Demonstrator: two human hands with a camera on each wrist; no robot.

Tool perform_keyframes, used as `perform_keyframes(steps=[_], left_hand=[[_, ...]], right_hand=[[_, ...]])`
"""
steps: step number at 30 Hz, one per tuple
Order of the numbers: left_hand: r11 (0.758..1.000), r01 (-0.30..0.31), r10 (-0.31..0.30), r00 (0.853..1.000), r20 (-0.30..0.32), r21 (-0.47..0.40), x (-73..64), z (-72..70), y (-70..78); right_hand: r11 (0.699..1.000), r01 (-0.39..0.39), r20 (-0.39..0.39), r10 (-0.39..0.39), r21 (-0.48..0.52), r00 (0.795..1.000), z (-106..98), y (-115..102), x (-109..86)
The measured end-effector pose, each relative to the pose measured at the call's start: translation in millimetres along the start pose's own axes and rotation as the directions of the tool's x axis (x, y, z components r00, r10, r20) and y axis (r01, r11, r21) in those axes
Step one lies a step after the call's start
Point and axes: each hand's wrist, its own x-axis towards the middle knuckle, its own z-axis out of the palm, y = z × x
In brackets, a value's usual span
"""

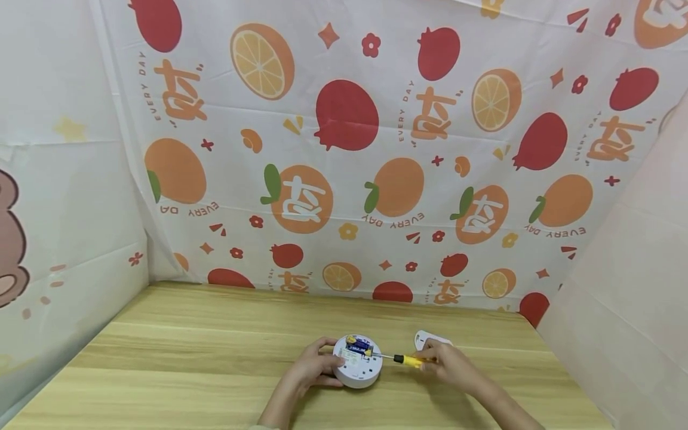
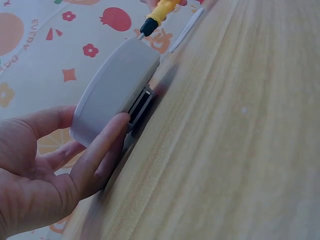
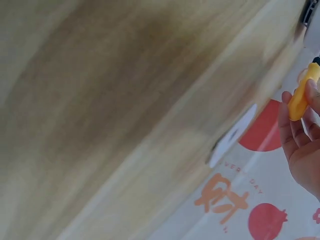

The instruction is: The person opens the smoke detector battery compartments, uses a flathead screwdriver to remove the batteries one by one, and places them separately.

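A round white device (image 1: 361,380) with a label and small slots on its upper face is raised at a tilt by my left hand (image 1: 313,365), which grips its left side. Blue batteries (image 1: 358,346) show in its compartment. In the left wrist view, the fingers (image 2: 102,145) hold the device's rim and underside, where a dark slotted part (image 2: 141,107) sticks out. My right hand (image 1: 451,365) holds a screwdriver (image 1: 409,361) by its yellow and black handle. The screwdriver's metal shaft reaches the device beside the batteries; the exact tip contact is too small to tell.
Behind the right hand, a thin white plate (image 1: 424,338) lies on the wooden table (image 1: 188,358), partly hidden by the fingers in the head view. A fruit-printed cloth (image 1: 344,227) hangs along the table's back edge, with pale cloths at both sides.
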Motion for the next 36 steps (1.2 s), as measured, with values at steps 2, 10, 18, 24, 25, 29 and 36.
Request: perform_keyframes(steps=[2,10,18,24,25,29,36], left_hand=[[1.0,0.001,-0.001,1.0,0.001,0.0,-0.1,-0.2,0.1],[1.0,0.001,-0.001,1.0,0.006,-0.003,-1.0,0.0,1.2],[1.0,-0.005,0.005,1.0,0.004,-0.012,-0.9,0.0,0.6],[1.0,-0.002,0.002,1.0,0.0,-0.004,-1.4,-0.1,0.8],[1.0,-0.001,0.001,1.0,0.0,-0.003,-1.5,0.0,0.9],[1.0,0.0,0.0,1.0,0.0,-0.002,-2.0,0.2,1.0],[1.0,-0.004,0.004,1.0,-0.003,-0.003,-2.9,1.4,1.3]], right_hand=[[0.998,-0.016,0.012,0.015,0.066,1.0,2.6,1.7,-1.2],[0.984,-0.043,0.001,0.044,0.17,0.999,10.1,4.9,-5.4],[0.976,-0.004,-0.018,0.008,0.216,1.0,13.4,6.0,-6.6],[0.981,-0.019,-0.03,0.025,0.193,0.999,12.4,-0.2,-7.0],[0.981,-0.022,-0.032,0.028,0.194,0.999,11.3,-3.7,-7.1],[0.977,-0.031,-0.038,0.04,0.212,0.998,5.4,-19.8,-8.3],[0.977,-0.038,-0.061,0.052,0.208,0.997,5.5,-23.5,-8.0]])
